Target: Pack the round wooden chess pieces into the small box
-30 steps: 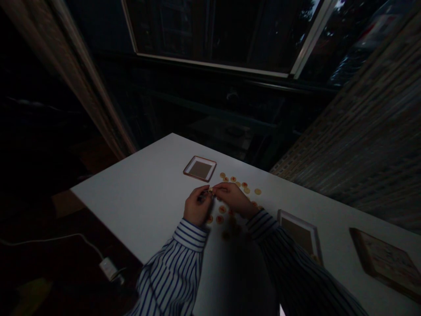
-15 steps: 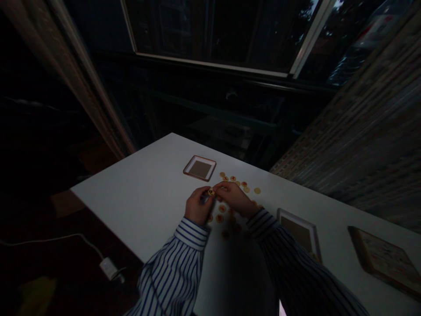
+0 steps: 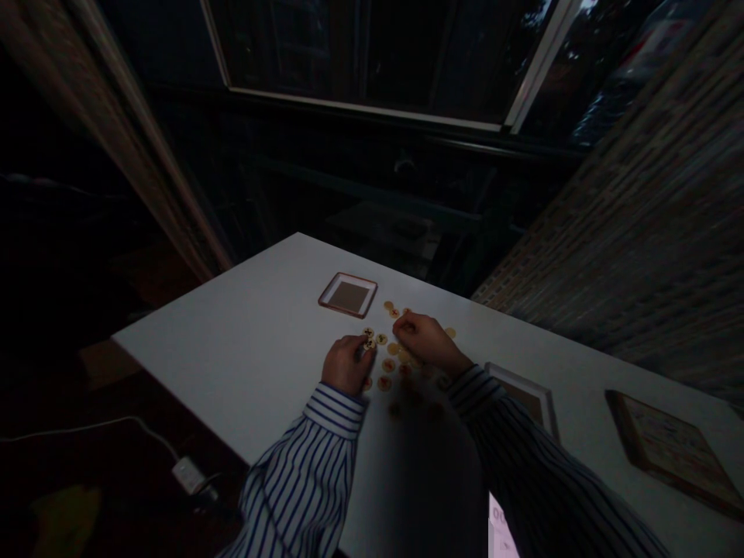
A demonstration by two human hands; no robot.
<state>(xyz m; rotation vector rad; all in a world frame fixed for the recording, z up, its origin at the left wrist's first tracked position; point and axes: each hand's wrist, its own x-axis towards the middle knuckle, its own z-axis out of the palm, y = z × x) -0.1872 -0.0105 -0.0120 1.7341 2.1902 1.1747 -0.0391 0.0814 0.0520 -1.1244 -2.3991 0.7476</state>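
Observation:
My left hand [image 3: 347, 364] is low over the white table, its thumb and forefinger closed on a round Chinese chess piece [image 3: 370, 344] with a dark mark. Two more dark-marked pieces [image 3: 381, 339] lie just beyond these fingertips. My right hand [image 3: 427, 341] hovers over the scattered pieces with its fingers curled in; whatever they may hold is hidden. Red-marked pieces [image 3: 384, 383] and some plain-faced ones [image 3: 394, 349] lie between and below the hands, several in the shadow of my right arm.
A shallow square tray [image 3: 349, 295] sits beyond my left hand. Another tray [image 3: 543, 399] is partly covered by my right sleeve. Farther right lies a flat box with a patterned top [image 3: 677, 446]. Part of a lit screen [image 3: 501, 531] shows at the bottom. The white table [image 3: 232, 333] ends near a dark window.
My hands have moved apart; the right one has shifted right over the pieces. Dark-marked pieces now show on the table by my left fingertips. The view has shifted slightly.

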